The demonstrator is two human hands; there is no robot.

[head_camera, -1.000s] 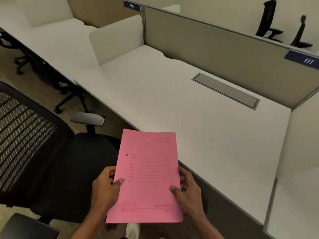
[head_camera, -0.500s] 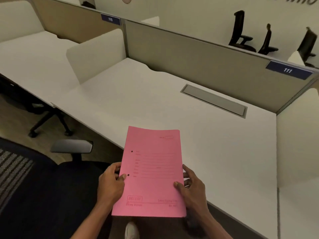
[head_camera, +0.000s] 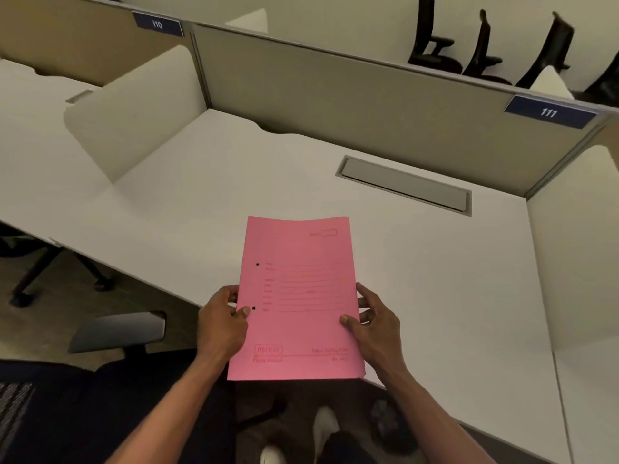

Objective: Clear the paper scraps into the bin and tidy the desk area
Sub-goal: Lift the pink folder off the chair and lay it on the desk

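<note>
A pink paper file folder (head_camera: 296, 296) with printed lines and two punch holes is held flat in front of me, its far half over the front edge of the white desk (head_camera: 234, 195). My left hand (head_camera: 221, 321) grips its left edge, thumb on top near the lower hole. My right hand (head_camera: 375, 321) grips its right edge, thumb on top and fingers spread beneath. No paper scraps and no bin show in the head view.
A grey cable flap (head_camera: 405, 184) is set into the desk at the back right. Grey partitions (head_camera: 335, 92) labelled 110 and 111 wall the desk. A black office chair armrest (head_camera: 117, 329) stands at my left. Several black chairs (head_camera: 432, 38) stand beyond.
The folder has moved forward, from over the chair to partly over the desk's front edge. My view has shifted to the right, towards the desk. Both hands keep their hold.
</note>
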